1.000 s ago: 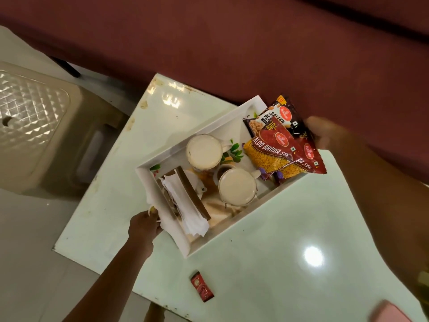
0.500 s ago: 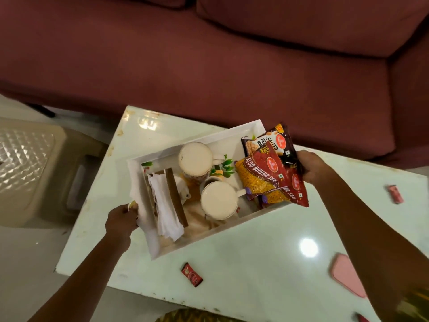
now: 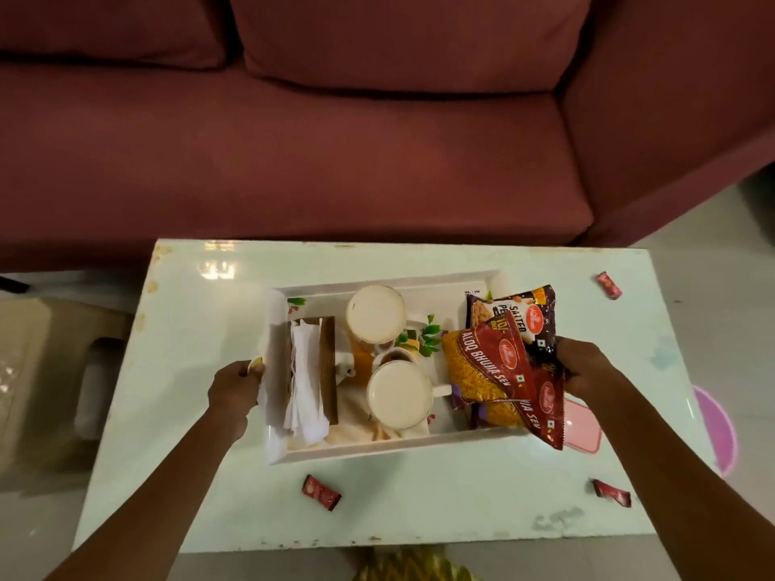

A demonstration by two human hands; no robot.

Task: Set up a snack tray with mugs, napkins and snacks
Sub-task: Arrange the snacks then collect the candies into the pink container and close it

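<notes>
A white rectangular tray [image 3: 390, 447] lies on the pale table [image 3: 440, 509]. Inside it stand two white mugs [image 3: 375, 313] [image 3: 399, 396] filled with a pale drink. A brown holder with white napkins [image 3: 305, 383] fills the tray's left end. Red and dark snack packets [image 3: 499, 362] lean over the tray's right end. My left hand [image 3: 237, 385] grips the tray's left rim. My right hand [image 3: 585, 366] grips the tray's right end, hidden under the packets, with fingers against the packets.
Small red sachets lie on the table at the front [image 3: 321, 491], front right [image 3: 612, 492] and far right [image 3: 609, 284]. A pink lid [image 3: 581, 425] sits right of the tray. A maroon sofa [image 3: 335, 140] runs behind the table; a beige stool [image 3: 46, 371] stands left.
The tray has turned from a diagonal to square with the table's edges, both hands still on its ends. My view has risen and shifted right, showing more sofa.
</notes>
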